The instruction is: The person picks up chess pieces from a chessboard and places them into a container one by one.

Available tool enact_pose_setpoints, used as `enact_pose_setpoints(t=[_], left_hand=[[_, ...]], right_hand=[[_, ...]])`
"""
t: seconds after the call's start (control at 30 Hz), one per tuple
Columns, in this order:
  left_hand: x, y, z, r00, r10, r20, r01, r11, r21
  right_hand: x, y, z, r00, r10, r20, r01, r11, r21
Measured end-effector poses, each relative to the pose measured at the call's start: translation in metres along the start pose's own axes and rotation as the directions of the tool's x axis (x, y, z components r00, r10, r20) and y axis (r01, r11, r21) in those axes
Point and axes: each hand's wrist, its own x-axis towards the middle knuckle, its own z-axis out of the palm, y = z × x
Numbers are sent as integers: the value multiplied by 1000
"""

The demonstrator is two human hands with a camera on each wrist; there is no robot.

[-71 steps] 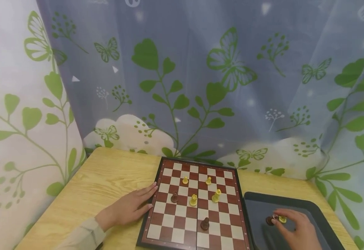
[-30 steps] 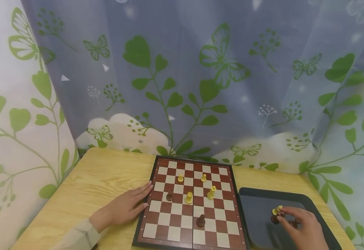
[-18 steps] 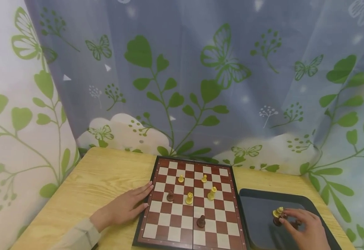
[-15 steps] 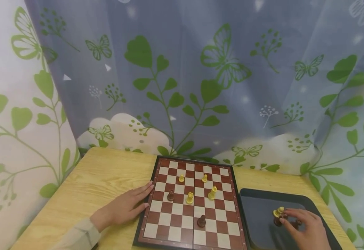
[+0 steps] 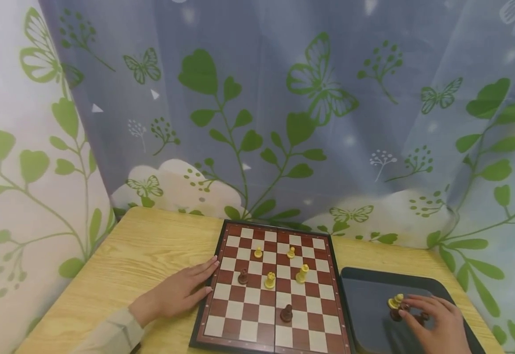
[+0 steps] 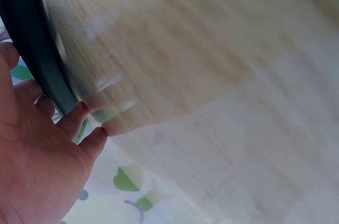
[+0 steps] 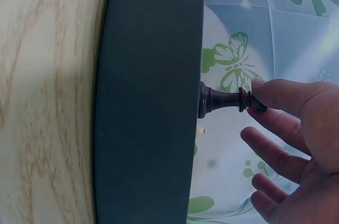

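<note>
My right hand (image 5: 439, 324) is over the dark tray (image 5: 368, 285), pinching the top of a dark brown chess piece (image 7: 225, 99) between thumb and forefinger; the tray wall hides its base in the right wrist view. Beside those fingertips is a yellow chess piece (image 5: 395, 301), and another dark piece (image 5: 424, 317) is partly covered by the hand. On the left, my left hand (image 5: 173, 297) rests with extended fingers against the side of the chessboard (image 5: 250, 312). In the left wrist view, its fingertips (image 6: 95, 138) are near the board's dark edge (image 6: 39, 49).
Yellow pawns (image 5: 258, 252), a yellow rook-like piece (image 5: 270, 280) and a taller yellow piece (image 5: 302, 274) stand on the board. Two dark pieces are there too, one nearer the front (image 5: 286, 313). A patterned curtain (image 5: 257, 123) hangs behind the wooden table (image 5: 164, 236).
Within the tray, my right hand has shifted slightly right. The yellow piece now shows left of the fingertips, and another dark piece shows under the hand. The left hand and board pieces stay put.
</note>
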Motion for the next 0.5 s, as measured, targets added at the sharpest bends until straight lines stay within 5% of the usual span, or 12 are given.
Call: enact_pose_setpoints(t=[0.13, 0.5], left_hand=[[0, 1, 0, 1000, -1, 5, 1, 1000, 2], [0, 1, 0, 1000, -7, 5, 7, 1000, -1]], right_hand=[[1, 1, -2, 999, -33, -29, 33, 999, 2], [-1, 3, -10, 999, -4, 38, 3, 1000, 10]])
